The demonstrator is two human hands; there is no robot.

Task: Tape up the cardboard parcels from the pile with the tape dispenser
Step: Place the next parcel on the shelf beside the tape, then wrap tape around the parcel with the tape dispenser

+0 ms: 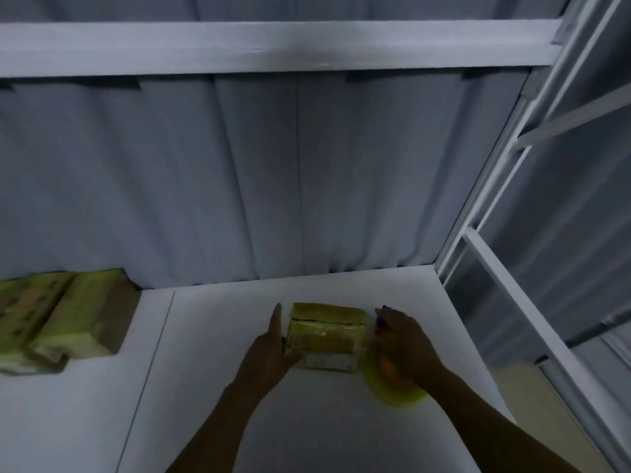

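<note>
Small tape-glossed cardboard parcel

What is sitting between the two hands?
A small brown cardboard parcel sits between the left hand and the right hand, which holds the yellow tape dispenser, seen in the head view.

small cardboard parcel lying flat on the white counter, glossy tape across its top, tape dispenser with a yellowish roll just beside its right side, largely hidden under the right hand, pile of similar parcels well apart at the left
</note>
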